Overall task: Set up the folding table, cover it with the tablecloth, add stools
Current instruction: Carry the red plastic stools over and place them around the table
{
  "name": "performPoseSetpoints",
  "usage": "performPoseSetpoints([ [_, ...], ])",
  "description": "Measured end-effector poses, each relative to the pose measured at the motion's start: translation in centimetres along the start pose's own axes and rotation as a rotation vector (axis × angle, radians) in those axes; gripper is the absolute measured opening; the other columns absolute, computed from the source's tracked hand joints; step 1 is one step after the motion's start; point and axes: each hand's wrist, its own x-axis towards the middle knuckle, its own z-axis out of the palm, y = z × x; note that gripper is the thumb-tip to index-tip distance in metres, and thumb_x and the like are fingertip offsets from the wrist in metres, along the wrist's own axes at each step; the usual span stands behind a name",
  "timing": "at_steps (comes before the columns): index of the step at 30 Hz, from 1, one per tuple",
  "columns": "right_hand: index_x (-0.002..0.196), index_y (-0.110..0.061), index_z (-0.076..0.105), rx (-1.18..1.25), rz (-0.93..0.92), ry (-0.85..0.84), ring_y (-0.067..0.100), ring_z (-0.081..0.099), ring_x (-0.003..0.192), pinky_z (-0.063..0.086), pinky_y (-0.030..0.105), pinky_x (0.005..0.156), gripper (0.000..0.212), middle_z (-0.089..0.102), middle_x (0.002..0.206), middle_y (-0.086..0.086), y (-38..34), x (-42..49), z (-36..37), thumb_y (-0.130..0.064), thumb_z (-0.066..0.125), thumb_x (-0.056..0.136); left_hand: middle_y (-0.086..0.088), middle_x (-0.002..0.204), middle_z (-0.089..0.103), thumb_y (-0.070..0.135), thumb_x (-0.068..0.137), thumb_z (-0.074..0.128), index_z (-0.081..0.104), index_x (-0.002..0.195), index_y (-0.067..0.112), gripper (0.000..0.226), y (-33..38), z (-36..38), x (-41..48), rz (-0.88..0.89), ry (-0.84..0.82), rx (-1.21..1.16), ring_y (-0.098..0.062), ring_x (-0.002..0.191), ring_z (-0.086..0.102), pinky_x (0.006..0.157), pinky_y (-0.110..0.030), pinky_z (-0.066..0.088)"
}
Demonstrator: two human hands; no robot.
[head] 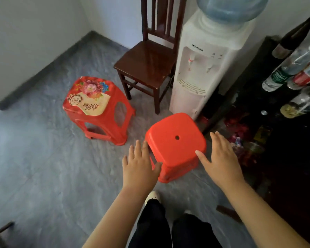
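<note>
I count two red plastic stools on the grey floor (43,158), and both are in my view. The plain stool (175,140), with a small round hole in its seat, stands upright right in front of me. The decorated stool (97,104), with a flower print on its seat, stands upright to the left and a little farther away, apart from the first. My left hand (140,163) and right hand (220,158) are both released, fingers straight and spread, grasping nothing. They flank the plain stool, one on each side. Each thumb overlaps the stool's edge from where I look, but I cannot tell whether either one touches it. One dark wooden chair (147,63) stands behind the stools against the white wall, its seat facing me. Just beside it on the right is one white water dispenser (204,68) with a blue jug (229,8) on top, and the plain stool sits close in front of the dispenser's base. Crowding the right side is a dark tabletop (254,72) that carries at least four bottles. These are a dark glass bottle (293,33), a green-labelled bottle (283,74), a red-labelled bottle (306,76) and a clear bottle (301,102) with a yellowish end. They are blurred, so there may be more. Below my arms I see my dark trouser legs and one pale shoe (152,196) near the plain stool's foot.
</note>
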Motion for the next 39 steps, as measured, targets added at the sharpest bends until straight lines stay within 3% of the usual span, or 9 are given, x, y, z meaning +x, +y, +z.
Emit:
performPoseSetpoints([
  [6,0.15,-0.01,0.012,0.069,0.041,-0.111,0.026,0.015,0.143,0.019,0.036,0.114,0.083,0.016,0.156,0.013,4.5,12.1,5.5,-0.047,0.054,0.088,-0.005,0.158,-0.005,0.058,0.091,0.037,-0.009,0.148,0.009,0.088,3.4,6.3,9.1,-0.105,-0.162,-0.064,-0.021,0.145,-0.002,0.116,-0.037,0.008],
  [10,0.148,-0.004,0.017,0.071,0.049,-0.203,0.03,0.017,0.142,0.016,0.038,0.114,0.084,0.019,0.154,0.019,7.0,19.0,10.3,-0.043,0.059,0.086,-0.006,0.158,-0.004,0.058,0.089,0.04,-0.01,0.148,0.009,0.091,5.0,11.6,14.7,-0.187,-0.134,-0.139,-0.02,0.145,-0.002,0.115,-0.035,0.008],
  [16,0.148,-0.004,0.015,-0.007,-0.093,-0.274,0.033,0.02,0.14,0.018,0.037,0.114,0.086,0.018,0.154,0.019,9.9,25.4,17.8,-0.041,0.061,0.085,-0.01,0.158,0.001,0.055,0.086,0.049,-0.006,0.148,0.008,0.095,4.7,19.0,21.2,-0.346,-0.109,-0.2,-0.022,0.145,0.005,0.114,-0.035,0.013],
  [22,0.148,-0.002,0.008,0.144,0.099,-0.326,0.035,0.018,0.141,0.018,0.04,0.115,0.099,0.015,0.154,0.022,12.2,28.6,23.3,-0.044,0.067,0.08,-0.019,0.156,-0.005,0.06,0.07,0.068,-0.018,0.146,0.01,0.125,3.1,23.4,24.6,-0.577,-0.198,-0.286,-0.03,0.144,0.007,0.111,-0.042,0.022],
  [25,0.149,-0.004,0.008,0.182,0.183,-0.352,0.039,0.029,0.134,0.027,0.044,0.111,0.105,0.024,0.15,0.022,13.1,29.1,25.0,-0.047,0.071,0.075,-0.017,0.157,0.002,0.052,0.066,0.077,-0.023,0.144,0.012,0.133,2.4,24.9,25.3,-0.677,-0.28,-0.43,-0.03,0.141,0.021,0.106,-0.043,0.031],
  [28,0.147,-0.004,0.015,0.21,0.182,-0.322,0.038,0.036,0.13,0.031,0.042,0.108,0.104,0.032,0.145,0.023,13.4,29.3,25.7,-0.043,0.074,0.072,-0.011,0.15,0.03,0.041,0.065,0.082,0.0,0.147,0.009,0.12,1.8,26.4,25.2,-0.74,-0.264,-0.648,-0.027,0.132,0.039,0.098,-0.039,0.039],
  [31,0.145,-0.007,0.021,0.202,0.181,-0.318,0.038,0.045,0.123,0.04,0.043,0.101,0.098,0.04,0.138,0.021,13.0,29.3,25.5,-0.043,0.075,0.071,-0.009,0.137,0.046,0.034,0.065,0.084,0.024,0.137,0.009,0.097,1.5,26.8,24.9,-0.77,-0.199,-0.727,-0.028,0.122,0.048,0.088,-0.036,0.041],
  [35,0.144,-0.007,0.021,0.155,0.142,-0.323,0.038,0.047,0.12,0.042,0.043,0.096,0.098,0.041,0.137,0.021,10.9,28.3,25.1,-0.047,0.074,0.071,-0.009,0.135,0.048,0.03,0.063,0.085,0.028,0.136,0.01,0.094,-0.1,26.3,24.0,-0.794,-0.156,-0.778,-0.027,0.12,0.049,0.084,-0.032,0.039],
  [39,0.144,-0.006,0.02,0.097,0.054,-0.314,0.039,0.047,0.121,0.043,0.044,0.098,0.098,0.04,0.138,0.021,6.7,26.2,25.2,-0.049,0.071,0.072,-0.006,0.131,0.052,0.029,0.059,0.087,0.033,0.133,0.014,0.092,-3.7,25.8,20.9,-0.847,-0.084,-0.892,-0.026,0.116,0.052,0.091,-0.039,0.045],
])
